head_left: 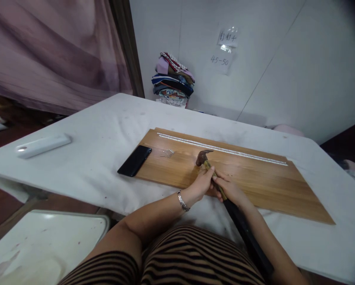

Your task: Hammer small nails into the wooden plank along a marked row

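Note:
A claw hammer with a rusty head and a long black grip slants across the front edge of a wooden board. My left hand is closed around the handle just below the head. Beside it, my right hand also grips the handle, a little lower down. The hammer head is over the board's middle; I cannot tell whether it touches the wood. Several small nails lie in a loose pile on the board, left of the hammer.
A black phone lies over the board's left end. Two pale strips run along its far side. A white oblong object rests on the white-covered table. Folded clothes are stacked behind, and a white stool stands at lower left.

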Available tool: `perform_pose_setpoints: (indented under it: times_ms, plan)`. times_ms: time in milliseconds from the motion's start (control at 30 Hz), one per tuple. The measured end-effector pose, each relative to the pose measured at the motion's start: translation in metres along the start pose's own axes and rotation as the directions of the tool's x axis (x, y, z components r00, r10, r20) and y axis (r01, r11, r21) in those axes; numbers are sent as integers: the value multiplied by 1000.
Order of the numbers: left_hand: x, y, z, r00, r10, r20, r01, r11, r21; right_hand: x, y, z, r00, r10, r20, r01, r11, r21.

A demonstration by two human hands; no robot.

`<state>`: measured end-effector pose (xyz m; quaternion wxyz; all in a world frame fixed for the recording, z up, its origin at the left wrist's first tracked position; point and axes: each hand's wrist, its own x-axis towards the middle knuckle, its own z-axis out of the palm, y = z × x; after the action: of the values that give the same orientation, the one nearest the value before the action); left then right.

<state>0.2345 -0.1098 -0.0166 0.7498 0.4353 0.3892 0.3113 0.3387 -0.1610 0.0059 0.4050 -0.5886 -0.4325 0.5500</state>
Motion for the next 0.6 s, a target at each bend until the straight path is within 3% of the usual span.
perform_pose_setpoints:
  times_ms: [600]
  plan:
    - [-1,1,1,1000,-14,21,14,1000,5,4,9,-3,1000,5,-1,-5,1000,17]
